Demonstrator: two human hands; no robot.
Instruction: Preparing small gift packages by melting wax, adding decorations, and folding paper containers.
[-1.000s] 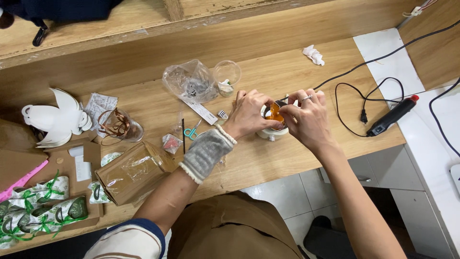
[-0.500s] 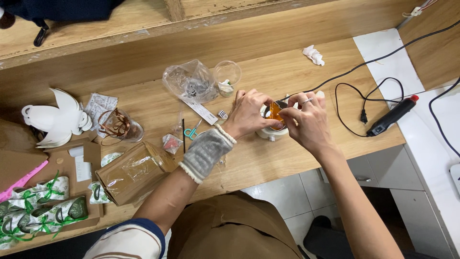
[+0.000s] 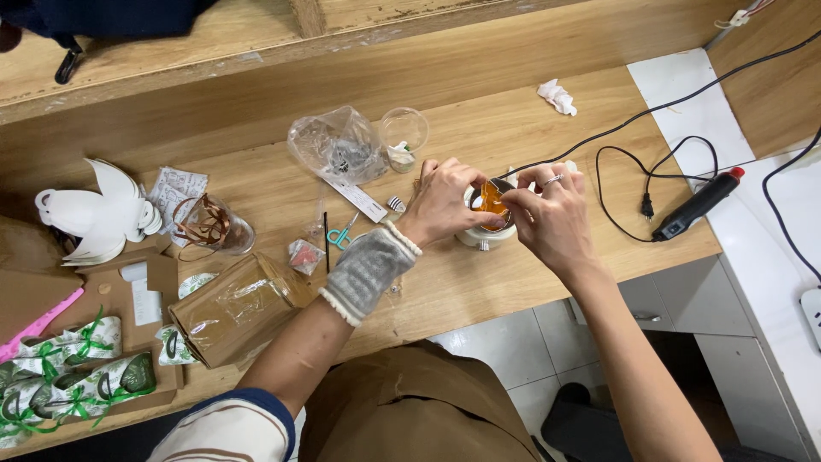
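almost nothing has shifted over the last second: both hands sit in the same spot above the small white pot (image 3: 479, 233) at the front of the wooden bench (image 3: 599, 154), and only the fingertips seem to have crept a little closer over its mouth, so the fiddly work on the orange piece looks to be in the middle of its course rather than finishing. left hand (image 3: 446, 201), with a grey knitted cuff (image 3: 369, 270) around the wrist, curls over the pot's near-left rim, thumb and forefinger pressed together on the orange translucent piece (image 3: 491, 204). right hand (image 3: 552, 216), a ring on one finger, comes in from the other side and pinches the same piece between thumb and forefinger, the other fingers loosely bent above it. the orange piece sits in the pot's opening, glossy and amber-like, folded or crumpled; its exact shape is too hidden by fingers to tell. just left of the hands lie small teal-handled scissors (image 3: 344, 233) and a dark thin stick, and behind them a crumpled clear plastic bag (image 3: 335, 145) and a clear plastic cup (image 3: 404, 133). to the right, well apart, a black glue gun with a red tip (image 3: 697, 205) rests by its coiled cord.
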